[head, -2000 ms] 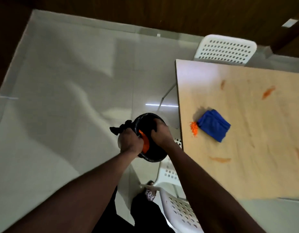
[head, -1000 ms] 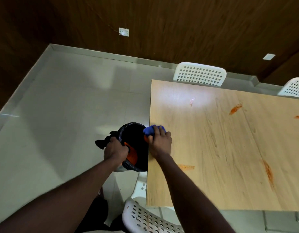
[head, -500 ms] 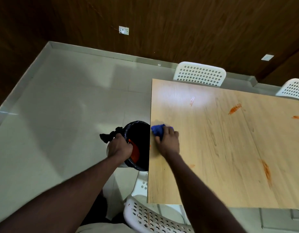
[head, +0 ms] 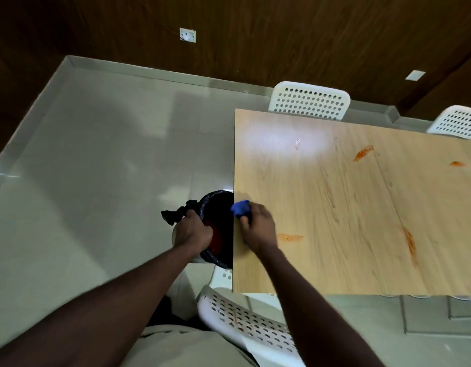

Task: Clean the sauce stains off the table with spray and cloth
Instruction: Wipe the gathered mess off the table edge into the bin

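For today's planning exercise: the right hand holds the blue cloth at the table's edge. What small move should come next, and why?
Probably slide the blue cloth, gripped by the right hand, onto the orange smear beside that hand. It is the nearest stain on the table, and the left hand holds the bin at the edge.

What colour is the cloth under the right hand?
Blue; the cloth shows in the head view, at the table's left edge.

The right hand pressed a blue cloth at the tabletop edge; the left hand held a black-lined bin just beside it. Orange stains marked the wood.
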